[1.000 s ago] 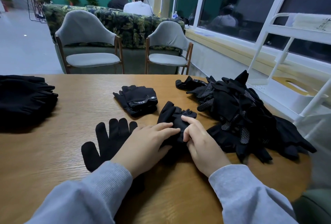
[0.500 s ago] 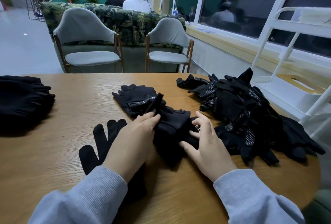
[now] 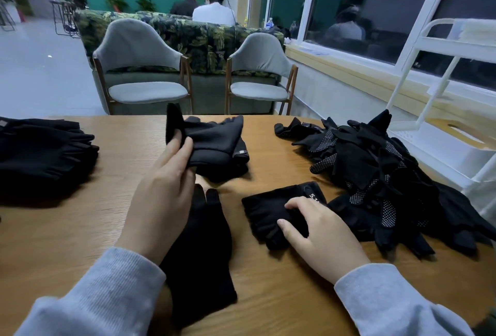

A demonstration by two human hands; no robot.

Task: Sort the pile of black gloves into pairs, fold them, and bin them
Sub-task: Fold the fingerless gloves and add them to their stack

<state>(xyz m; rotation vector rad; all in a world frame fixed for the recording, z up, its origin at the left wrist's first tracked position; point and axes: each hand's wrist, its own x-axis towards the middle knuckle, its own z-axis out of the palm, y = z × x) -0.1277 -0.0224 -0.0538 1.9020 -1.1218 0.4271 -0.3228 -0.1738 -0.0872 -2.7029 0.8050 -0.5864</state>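
My left hand (image 3: 163, 190) pinches a black fleece glove (image 3: 209, 139) and holds it lifted over the folded pair lying behind it on the wooden table (image 3: 67, 228). My right hand (image 3: 319, 231) rests with curled fingers on a black fingerless glove (image 3: 273, 209) with white lettering, flat on the table. A plain black knit glove (image 3: 204, 260) lies under my left wrist. The unsorted pile of black gloves (image 3: 381, 174), some with white grip dots, sits at the right. A stack of folded black gloves (image 3: 43, 147) is at the far left.
A white shelf cart (image 3: 442, 131) with a white tray stands just off the table's right edge. Two grey chairs (image 3: 145, 67) face the table's far side, with a leaf-patterned sofa and two seated people behind them.
My left hand has lifted the fleece glove up and away toward the far side. My right hand has moved back right onto the fingerless glove, now lying apart on the table.
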